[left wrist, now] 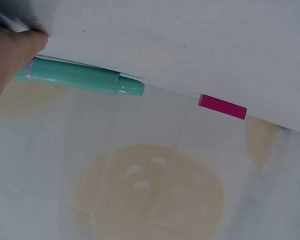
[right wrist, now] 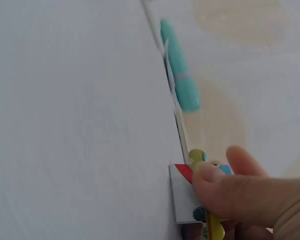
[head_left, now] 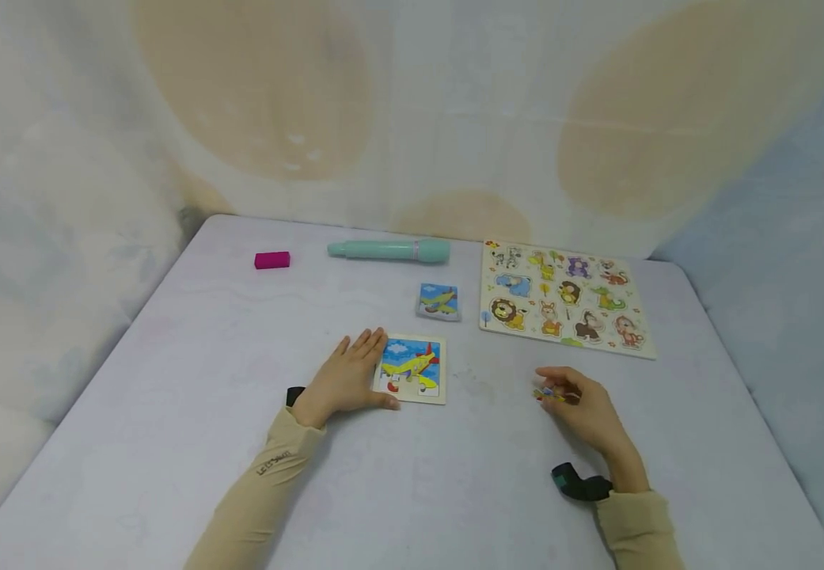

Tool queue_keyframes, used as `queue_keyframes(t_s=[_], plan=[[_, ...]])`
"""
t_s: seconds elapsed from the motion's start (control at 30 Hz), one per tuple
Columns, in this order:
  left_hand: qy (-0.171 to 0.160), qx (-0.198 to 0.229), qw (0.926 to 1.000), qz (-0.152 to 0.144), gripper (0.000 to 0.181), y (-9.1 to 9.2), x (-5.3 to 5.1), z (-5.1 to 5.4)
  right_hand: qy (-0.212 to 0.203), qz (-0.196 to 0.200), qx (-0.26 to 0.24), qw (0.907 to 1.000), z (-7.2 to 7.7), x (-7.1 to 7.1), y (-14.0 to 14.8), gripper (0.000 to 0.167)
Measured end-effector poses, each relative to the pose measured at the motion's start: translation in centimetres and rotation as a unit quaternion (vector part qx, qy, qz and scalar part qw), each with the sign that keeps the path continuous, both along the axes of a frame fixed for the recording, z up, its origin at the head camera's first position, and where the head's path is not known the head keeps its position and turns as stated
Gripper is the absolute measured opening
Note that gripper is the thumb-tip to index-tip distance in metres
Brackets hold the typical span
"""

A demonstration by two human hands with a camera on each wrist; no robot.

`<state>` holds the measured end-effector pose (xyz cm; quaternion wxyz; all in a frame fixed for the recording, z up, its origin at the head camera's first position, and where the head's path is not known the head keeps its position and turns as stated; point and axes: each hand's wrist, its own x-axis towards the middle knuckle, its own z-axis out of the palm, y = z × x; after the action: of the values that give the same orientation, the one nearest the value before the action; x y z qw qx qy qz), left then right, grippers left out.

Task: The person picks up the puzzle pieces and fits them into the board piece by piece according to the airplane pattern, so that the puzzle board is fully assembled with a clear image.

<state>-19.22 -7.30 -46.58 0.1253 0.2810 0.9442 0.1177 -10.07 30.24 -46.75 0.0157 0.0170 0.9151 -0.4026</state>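
My left hand [head_left: 346,375] lies at the left edge of a small wooden jigsaw puzzle [head_left: 444,372] with a yellow airplane picture. Its fingers are straight and touch the frame, with the thumb near the lower left corner. White gaps show along the bottom of the picture. To the right, my right hand [head_left: 582,408] pinches puzzle pieces [right wrist: 185,195] between thumb and fingers, above the table. In the right wrist view, one piece is mostly white with a red corner, with yellow and blue parts beside it; how many are held is partly hidden by the thumb.
Behind the puzzle lies a small packet [head_left: 438,302] with a matching airplane picture. A mint-green tube [head_left: 390,251] and a magenta block [head_left: 272,260] lie near the back edge. An animal puzzle board [head_left: 561,305] sits at the back right.
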Motion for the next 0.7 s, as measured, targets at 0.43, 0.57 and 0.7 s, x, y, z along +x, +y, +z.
queue_keyframes(t_s=[0.43,0.57,0.7], plan=[[-0.005,0.004,1.0,0.005,0.114,0.0,-0.2,0.1,-0.026,0.019,-0.081,0.9962,0.9,-4.3,-5.3,0.027],[-0.004,0.002,1.0,0.005,0.115,0.1,-0.4,-0.3,-0.041,0.044,-0.101,0.993,1.0,-6.1,-8.7,0.022],[-0.007,-0.002,1.0,0.004,0.116,0.3,-0.3,-0.6,-0.046,0.073,-0.108,0.9904,0.7,-7.4,-11.9,0.017]])
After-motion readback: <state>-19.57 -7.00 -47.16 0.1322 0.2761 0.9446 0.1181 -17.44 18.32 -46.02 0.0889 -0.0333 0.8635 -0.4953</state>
